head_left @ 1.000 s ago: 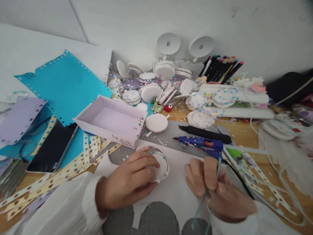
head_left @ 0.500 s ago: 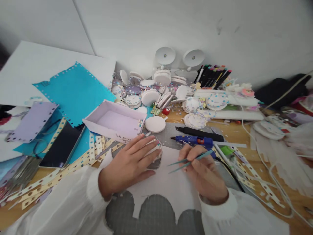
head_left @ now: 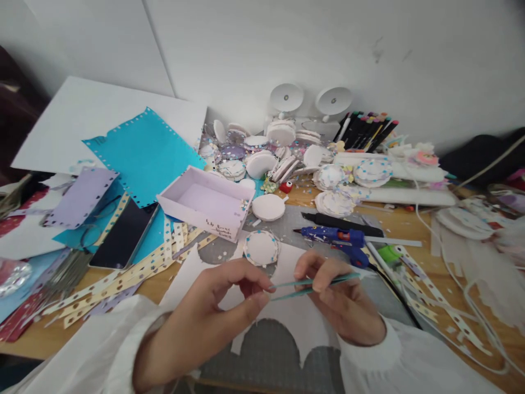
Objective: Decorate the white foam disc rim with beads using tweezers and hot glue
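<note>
My right hand (head_left: 340,303) grips teal tweezers (head_left: 315,283) that point left. My left hand (head_left: 217,306) pinches thumb and fingers together right at the tweezers' tips, above a white paper sheet with round cut-outs (head_left: 295,320); what sits between the fingertips is too small to make out. A white foam disc edged with small blue dots (head_left: 261,248) lies on the sheet just beyond both hands, touched by neither. A blue glue gun (head_left: 334,237) and a black pen-like tool (head_left: 342,221) lie just behind my right hand.
An open lilac box (head_left: 205,203) stands left of the disc, a plain white disc (head_left: 268,207) behind it. Teal paper (head_left: 141,156), a phone (head_left: 123,235), punched paper strips (head_left: 135,271), piled decorated discs (head_left: 330,178), markers (head_left: 365,128) and white cords (head_left: 467,306) crowd the desk.
My left hand has lifted off the dotted disc and come to pinch at the tweezers' tips. The disc now lies uncovered. The right hand keeps the tweezers, held level.
</note>
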The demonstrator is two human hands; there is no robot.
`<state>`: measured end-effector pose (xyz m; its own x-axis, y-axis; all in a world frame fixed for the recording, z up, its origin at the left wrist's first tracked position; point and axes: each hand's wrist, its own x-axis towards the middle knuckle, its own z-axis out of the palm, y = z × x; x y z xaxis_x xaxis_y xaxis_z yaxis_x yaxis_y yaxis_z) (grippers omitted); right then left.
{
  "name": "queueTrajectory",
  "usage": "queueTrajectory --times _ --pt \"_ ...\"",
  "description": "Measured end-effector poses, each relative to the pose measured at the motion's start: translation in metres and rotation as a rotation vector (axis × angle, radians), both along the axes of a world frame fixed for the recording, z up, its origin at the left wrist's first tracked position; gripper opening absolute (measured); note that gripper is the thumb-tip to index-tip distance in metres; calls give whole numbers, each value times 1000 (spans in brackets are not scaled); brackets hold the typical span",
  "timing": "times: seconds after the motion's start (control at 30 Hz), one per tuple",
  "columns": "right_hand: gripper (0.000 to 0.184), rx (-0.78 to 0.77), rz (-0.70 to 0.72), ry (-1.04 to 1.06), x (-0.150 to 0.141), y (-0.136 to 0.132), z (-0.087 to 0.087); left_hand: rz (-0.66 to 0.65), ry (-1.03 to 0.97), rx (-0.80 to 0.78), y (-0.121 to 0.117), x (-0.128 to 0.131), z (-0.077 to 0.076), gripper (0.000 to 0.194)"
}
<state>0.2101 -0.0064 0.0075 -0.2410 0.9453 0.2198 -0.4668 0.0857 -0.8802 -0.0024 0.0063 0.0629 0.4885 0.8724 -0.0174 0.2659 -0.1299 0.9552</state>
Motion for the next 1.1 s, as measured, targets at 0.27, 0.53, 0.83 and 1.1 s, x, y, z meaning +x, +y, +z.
queueTrajectory --times 0.27,0.53,0.83,1.1 --pt "12 52 72 -95 4 -1 -3 3 -102 -128 4 0 0 14" --pt "17 115 256 -196 2 1 12 -112 -136 -246 -2 -11 -4 13" --pt "16 54 439 -231 2 4 15 -186 -230 -576 -13 -16 -17 20" --pt "10 41 391 -162 0 1 5 -144 22 -517 -17 -22 -7 16"
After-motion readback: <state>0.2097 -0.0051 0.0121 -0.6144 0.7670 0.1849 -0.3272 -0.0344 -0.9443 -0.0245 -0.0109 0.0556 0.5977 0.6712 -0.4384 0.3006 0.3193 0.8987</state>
